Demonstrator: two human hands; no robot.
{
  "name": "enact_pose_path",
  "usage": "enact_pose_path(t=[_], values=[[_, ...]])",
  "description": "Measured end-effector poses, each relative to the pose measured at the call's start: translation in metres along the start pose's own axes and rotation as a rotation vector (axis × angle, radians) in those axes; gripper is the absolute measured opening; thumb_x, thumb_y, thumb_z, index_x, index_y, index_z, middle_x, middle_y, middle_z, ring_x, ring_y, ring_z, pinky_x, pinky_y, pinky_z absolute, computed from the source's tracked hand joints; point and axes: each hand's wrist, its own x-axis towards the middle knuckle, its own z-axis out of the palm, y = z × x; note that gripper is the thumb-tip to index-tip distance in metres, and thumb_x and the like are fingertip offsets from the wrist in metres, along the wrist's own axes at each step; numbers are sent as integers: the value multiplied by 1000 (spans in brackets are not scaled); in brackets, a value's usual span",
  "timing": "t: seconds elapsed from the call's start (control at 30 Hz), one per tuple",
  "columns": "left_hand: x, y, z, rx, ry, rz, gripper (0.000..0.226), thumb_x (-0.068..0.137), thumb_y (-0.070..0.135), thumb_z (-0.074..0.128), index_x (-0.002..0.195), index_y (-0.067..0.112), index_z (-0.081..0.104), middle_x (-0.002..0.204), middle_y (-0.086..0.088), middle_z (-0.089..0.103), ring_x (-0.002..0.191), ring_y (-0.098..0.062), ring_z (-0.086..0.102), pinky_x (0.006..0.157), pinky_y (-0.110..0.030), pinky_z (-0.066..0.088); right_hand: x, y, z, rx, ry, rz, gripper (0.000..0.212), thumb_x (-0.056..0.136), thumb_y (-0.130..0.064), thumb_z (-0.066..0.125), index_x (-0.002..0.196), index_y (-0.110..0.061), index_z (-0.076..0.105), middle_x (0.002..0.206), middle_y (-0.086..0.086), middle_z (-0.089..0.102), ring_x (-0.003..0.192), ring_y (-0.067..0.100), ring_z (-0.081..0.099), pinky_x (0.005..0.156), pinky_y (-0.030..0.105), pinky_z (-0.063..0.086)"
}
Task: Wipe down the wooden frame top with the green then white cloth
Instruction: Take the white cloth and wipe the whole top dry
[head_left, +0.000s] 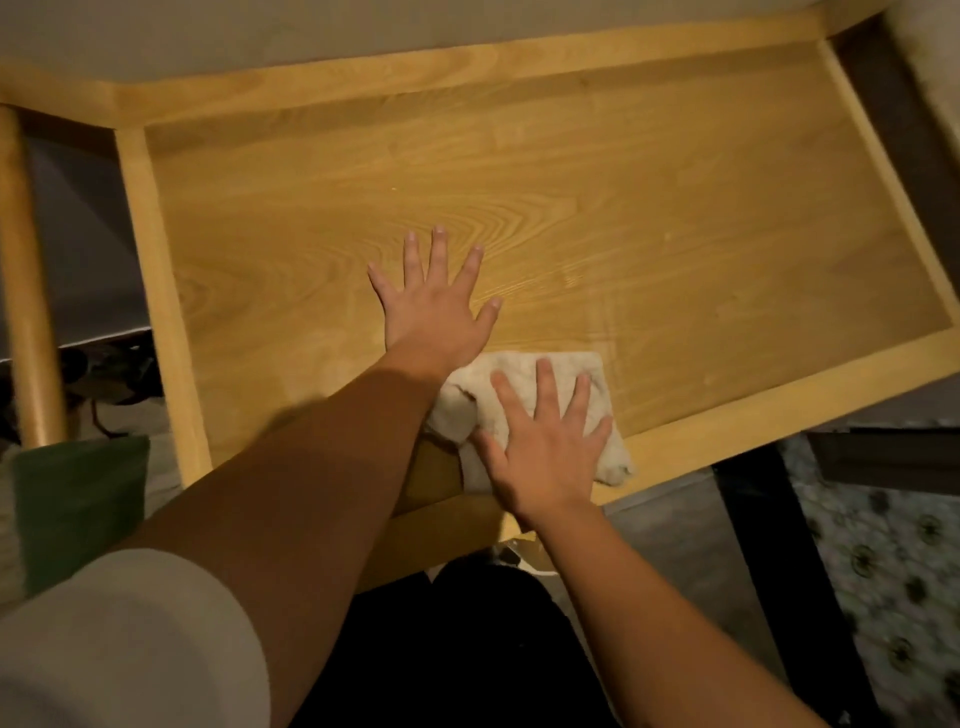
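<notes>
The wooden frame top (623, 208) is a light wood panel with a raised rim, filling most of the head view. My left hand (434, 306) lies flat on the panel near its middle, fingers spread, holding nothing. My right hand (545, 441) presses flat on the crumpled white cloth (530, 379) at the panel's near edge, fingers spread over it. The green cloth (78, 509) lies off the frame at the lower left, partly hidden behind my left arm.
A round wooden post (23, 291) stands at the far left. A dark table leg (769, 561) and patterned floor (893, 561) show at the lower right. Dark cables and clutter lie on the floor at the left.
</notes>
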Motion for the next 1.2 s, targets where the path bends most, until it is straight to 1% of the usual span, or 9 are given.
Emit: enact_pose_path(t=[0.1, 0.23, 0.4, 0.47, 0.53, 0.63, 0.83, 1.03, 1.2], values=[[4, -1, -1, -38, 5, -2, 64, 95, 61, 14, 157, 43, 9, 169, -4, 1, 154, -35, -2, 111, -73, -3, 42, 5, -17, -12, 12, -66, 65, 87, -71, 12, 148, -53, -4, 166, -2, -5, 147, 44, -12, 107, 75, 8], [13, -1, 0, -114, 9, -78, 57, 98, 50, 17, 155, 48, 14, 169, 3, 4, 155, -28, 1, 115, -66, -4, 80, 15, -29, -78, 31, -199, 67, 85, -67, 22, 148, -52, 4, 166, 1, 2, 148, 44, -7, 107, 74, 11], [16, 4, -1, -113, 149, -178, 55, 98, 39, 36, 152, 40, 34, 165, 2, 25, 152, -24, 21, 117, -61, 12, 138, 20, -44, -44, 46, -240, 67, 86, -59, 37, 146, -53, 8, 166, -2, 6, 149, 42, -7, 107, 75, 9], [12, 4, 2, -36, 201, -139, 55, 97, 41, 38, 151, 33, 40, 164, -2, 28, 151, -29, 26, 115, -63, 17, 176, 16, -55, 0, 64, -188, 67, 86, -55, 35, 147, -52, 6, 166, -5, 3, 149, 40, -9, 108, 76, 3], [12, 5, 4, -8, 183, -127, 56, 96, 53, 34, 146, 30, 45, 165, -4, 25, 150, -31, 24, 113, -67, 17, 215, 8, -68, 34, 95, -152, 63, 86, -58, 22, 148, -52, 8, 166, -7, 3, 149, 40, -9, 107, 75, 0], [17, 5, 5, -8, 107, -172, 72, 90, 74, 23, 153, 38, 25, 168, 0, 13, 154, -29, 12, 114, -66, 8, 270, -7, -87, 48, 129, -161, 65, 86, -66, 13, 150, -51, 11, 166, -5, 4, 149, 42, -10, 106, 76, -1], [17, 7, 0, -3, 82, -214, 79, 87, 77, 24, 156, 42, 8, 169, 3, 3, 154, -26, 2, 116, -63, 4, 353, -39, -122, 49, 153, -206, 68, 89, -70, 16, 152, -45, 12, 166, -1, 5, 148, 45, -9, 105, 78, 2], [19, 7, 2, -39, 114, -247, 77, 85, 78, 31, 153, 48, 12, 168, 6, 9, 154, -21, 5, 117, -60, 5, 389, -57, -137, 37, 168, -227, 70, 89, -70, 16, 153, -43, 12, 166, 1, 6, 148, 46, -6, 104, 79, 3], [51, 22, 1, -72, 158, -363, 75, 85, 80, 29, 151, 47, 17, 166, 3, 15, 154, -25, 8, 113, -68, 5, 404, -61, -140, 11, 170, -230, 71, 88, -71, 12, 153, -44, 9, 166, 2, 3, 149, 45, -7, 104, 79, 3]])
